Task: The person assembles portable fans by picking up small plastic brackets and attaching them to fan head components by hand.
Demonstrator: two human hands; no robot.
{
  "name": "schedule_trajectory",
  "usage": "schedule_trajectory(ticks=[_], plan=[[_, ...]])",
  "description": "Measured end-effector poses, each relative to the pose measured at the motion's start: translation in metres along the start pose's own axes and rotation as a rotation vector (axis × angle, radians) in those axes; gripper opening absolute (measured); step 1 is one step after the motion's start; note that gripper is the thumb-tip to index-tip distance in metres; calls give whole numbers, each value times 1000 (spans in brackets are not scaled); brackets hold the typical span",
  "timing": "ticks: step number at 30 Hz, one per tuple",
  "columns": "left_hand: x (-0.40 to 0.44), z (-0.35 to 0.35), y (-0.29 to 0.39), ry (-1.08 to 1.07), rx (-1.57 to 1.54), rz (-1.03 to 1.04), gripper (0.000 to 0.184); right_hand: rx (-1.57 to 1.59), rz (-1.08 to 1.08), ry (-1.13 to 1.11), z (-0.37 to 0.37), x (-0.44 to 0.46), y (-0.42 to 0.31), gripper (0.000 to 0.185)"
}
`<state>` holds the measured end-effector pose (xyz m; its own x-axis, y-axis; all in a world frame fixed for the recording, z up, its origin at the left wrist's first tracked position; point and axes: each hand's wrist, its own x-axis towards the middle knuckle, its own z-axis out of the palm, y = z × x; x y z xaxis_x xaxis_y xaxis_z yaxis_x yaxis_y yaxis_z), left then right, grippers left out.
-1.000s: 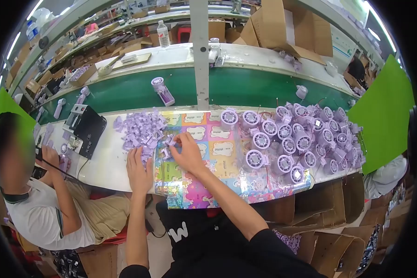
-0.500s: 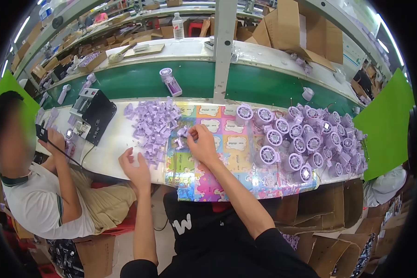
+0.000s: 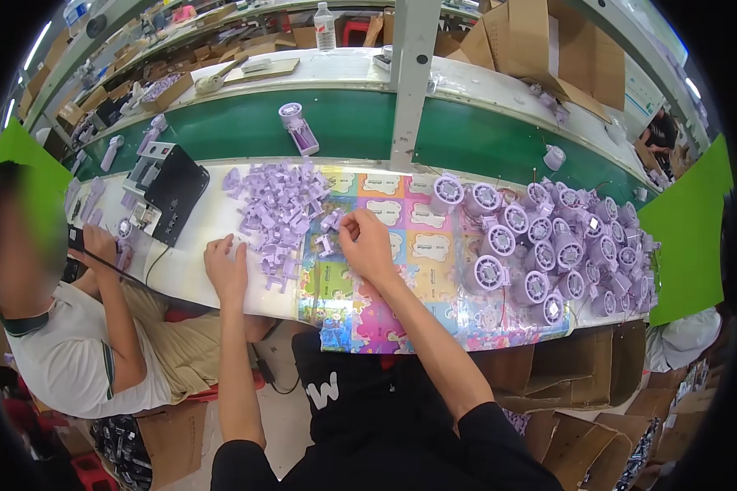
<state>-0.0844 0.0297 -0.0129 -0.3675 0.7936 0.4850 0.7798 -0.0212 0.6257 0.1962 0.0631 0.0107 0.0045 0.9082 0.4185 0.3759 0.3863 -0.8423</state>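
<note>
My right hand [image 3: 367, 245] is over the colourful printed sheet, with its fingers curled together. Small purple plastic parts [image 3: 331, 221] lie right beside those fingertips; whatever the fingers pinch, if anything, is hidden. My left hand [image 3: 227, 268] rests over the white tabletop with its fingers apart and nothing in them. Between my hands and a little beyond them spreads a loose pile of small purple plastic brackets [image 3: 274, 209]. To the right, many round purple fan housings [image 3: 540, 258] stand crowded together, some with thin wires.
A black machine [image 3: 170, 192] stands left of the pile, close to a co-worker in a white shirt [image 3: 74, 352]. Behind the table runs a green belt [image 3: 221, 123] carrying a purple handheld fan body [image 3: 298, 128]. A grey post [image 3: 411, 90] rises at the back edge. Cardboard boxes [image 3: 581, 368] sit below.
My left hand has moved left and slightly forward, away from the pile, and lowered toward the tabletop. My right hand stays beside the same small parts. The view has shifted slightly.
</note>
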Motion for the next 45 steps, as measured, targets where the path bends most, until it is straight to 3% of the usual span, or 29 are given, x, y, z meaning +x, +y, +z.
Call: schedule_trajectory(ticks=[6, 9, 12, 24, 30, 40, 45], plan=[[8, 2, 4, -92, -89, -13, 18, -2, 27, -18, 0, 1, 0, 8], [5, 6, 6, -27, 1, 54, 15, 4, 36, -17, 1, 0, 0, 8], [1, 7, 16, 8, 139, 47, 15, 30, 32, -11, -1, -1, 0, 7], [0, 8, 7, 90, -95, -175, 22, 108, 51, -86, -14, -10, -6, 7], [15, 0, 21, 24, 3, -276, 16, 98, 33, -144, -18, -8, -6, 8], [27, 7, 50, -134, 451, -400, 13, 146, 32, -168, -19, -2, -9, 9], [15, 13, 55, -104, 480, -287, 11, 153, 3, -171, -15, -1, -6, 7]])
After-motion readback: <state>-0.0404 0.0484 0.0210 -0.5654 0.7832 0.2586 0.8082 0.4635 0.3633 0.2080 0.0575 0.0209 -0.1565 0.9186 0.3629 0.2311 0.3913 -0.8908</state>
